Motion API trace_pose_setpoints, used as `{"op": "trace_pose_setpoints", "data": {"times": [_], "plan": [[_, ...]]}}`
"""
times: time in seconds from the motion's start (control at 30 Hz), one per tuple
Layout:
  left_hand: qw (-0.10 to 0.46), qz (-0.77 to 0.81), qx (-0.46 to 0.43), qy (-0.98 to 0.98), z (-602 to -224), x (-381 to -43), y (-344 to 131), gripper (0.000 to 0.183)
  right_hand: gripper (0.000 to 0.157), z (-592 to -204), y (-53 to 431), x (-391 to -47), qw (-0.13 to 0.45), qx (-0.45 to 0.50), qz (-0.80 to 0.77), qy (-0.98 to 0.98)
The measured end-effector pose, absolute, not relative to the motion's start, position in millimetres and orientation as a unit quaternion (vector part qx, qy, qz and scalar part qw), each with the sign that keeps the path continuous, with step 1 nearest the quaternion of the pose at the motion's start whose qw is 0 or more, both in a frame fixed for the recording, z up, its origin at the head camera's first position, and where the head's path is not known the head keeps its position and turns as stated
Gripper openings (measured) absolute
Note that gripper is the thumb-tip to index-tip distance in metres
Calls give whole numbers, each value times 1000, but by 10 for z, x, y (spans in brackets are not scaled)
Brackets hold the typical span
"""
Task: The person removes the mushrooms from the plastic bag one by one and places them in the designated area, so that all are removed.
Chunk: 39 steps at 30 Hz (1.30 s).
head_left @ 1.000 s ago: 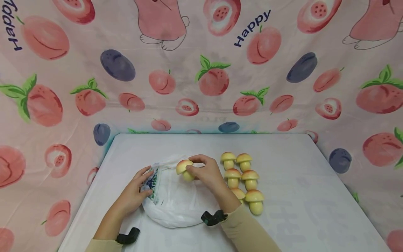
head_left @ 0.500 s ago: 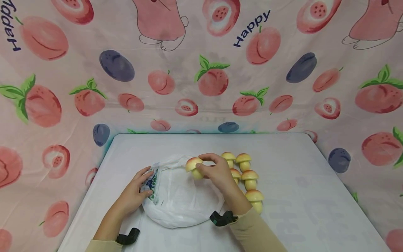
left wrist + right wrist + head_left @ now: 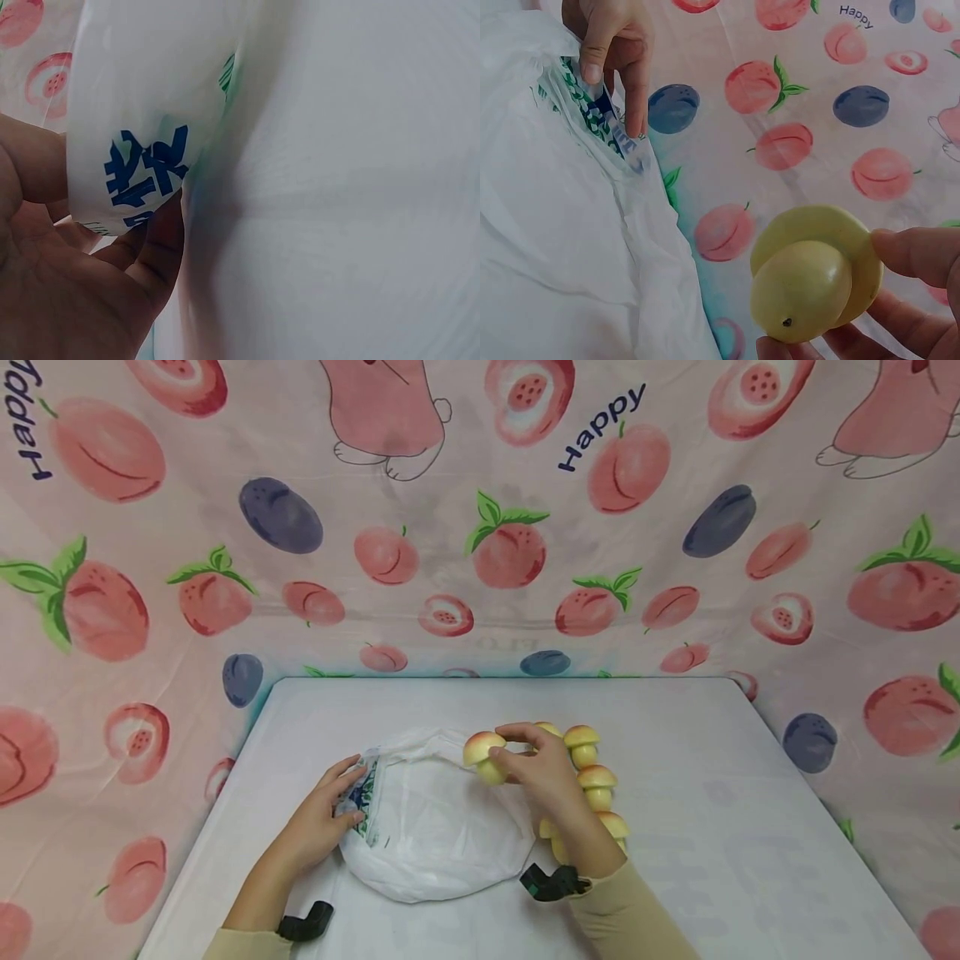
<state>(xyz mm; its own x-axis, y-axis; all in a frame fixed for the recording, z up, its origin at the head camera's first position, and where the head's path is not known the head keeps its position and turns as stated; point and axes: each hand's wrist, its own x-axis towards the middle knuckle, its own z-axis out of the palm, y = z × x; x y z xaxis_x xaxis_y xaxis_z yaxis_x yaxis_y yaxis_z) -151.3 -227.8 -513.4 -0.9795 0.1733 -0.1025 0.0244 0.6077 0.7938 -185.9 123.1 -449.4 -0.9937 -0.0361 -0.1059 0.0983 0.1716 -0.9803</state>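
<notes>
My right hand (image 3: pixel 543 770) pinches a toy mushroom (image 3: pixel 484 757) with a yellow stem and a red-tinged cap, just above the right rim of a white plastic bag (image 3: pixel 442 839). In the right wrist view the underside of this mushroom (image 3: pixel 802 289) faces the camera, held between thumb and fingers. At the bag's left side my left hand (image 3: pixel 324 810) holds the rim, thumb on one side and fingers on the other. Blue and green print shows on that edge of the bag (image 3: pixel 150 82) in the left wrist view. The bag lies with its mouth spread wide.
Several more toy mushrooms (image 3: pixel 597 785) stand in two columns right of the bag, partly hidden by my right hand and forearm. All rest on a white table (image 3: pixel 750 827). Behind and beside it hangs a fruit-patterned pink cloth (image 3: pixel 480 635).
My right hand has moved right with the mushroom, from over the bag's middle to its right rim, and now covers more of the standing mushrooms. The left hand stays put.
</notes>
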Motion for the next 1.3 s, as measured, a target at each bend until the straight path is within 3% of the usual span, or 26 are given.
{"op": "trace_pose_setpoints", "data": {"times": [1.3], "plan": [[86,440,55,892,-5115,-1512,-2281,72,42,-4233,1988,-1606,22,69,-637,767]]}}
